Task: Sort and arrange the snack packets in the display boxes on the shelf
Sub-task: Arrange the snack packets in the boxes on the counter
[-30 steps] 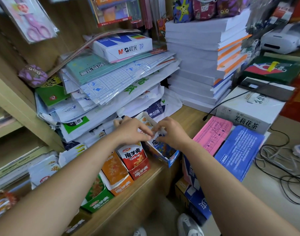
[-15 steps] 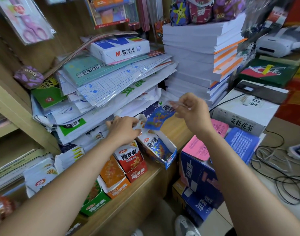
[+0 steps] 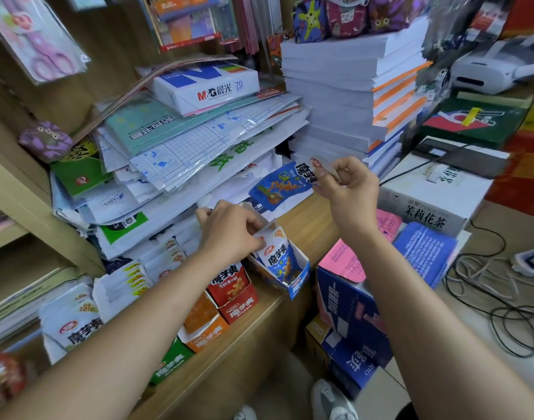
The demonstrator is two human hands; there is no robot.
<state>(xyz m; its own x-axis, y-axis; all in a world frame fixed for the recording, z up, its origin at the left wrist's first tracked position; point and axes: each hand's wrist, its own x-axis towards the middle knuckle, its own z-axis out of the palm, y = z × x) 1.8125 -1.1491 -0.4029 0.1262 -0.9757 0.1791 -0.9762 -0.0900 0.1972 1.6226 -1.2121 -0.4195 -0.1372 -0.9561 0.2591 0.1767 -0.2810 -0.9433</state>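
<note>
Crowding the shelf (image 3: 302, 221), stationery piles (image 3: 180, 165) slump behind the blue display box (image 3: 299, 287).

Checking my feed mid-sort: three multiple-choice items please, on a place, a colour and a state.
1. The blue packet in the right hand: A in a box; B held above the shelf; C on the floor.
2. Box beside the blue box: A red; B yellow; C black.
3. The left hand: A idle; B gripping packets in the blue box; C flat on paper.
Answers: B, it hangs clear of the shelf; A, the red box sits alongside; B, it curls round packet tops.
</note>
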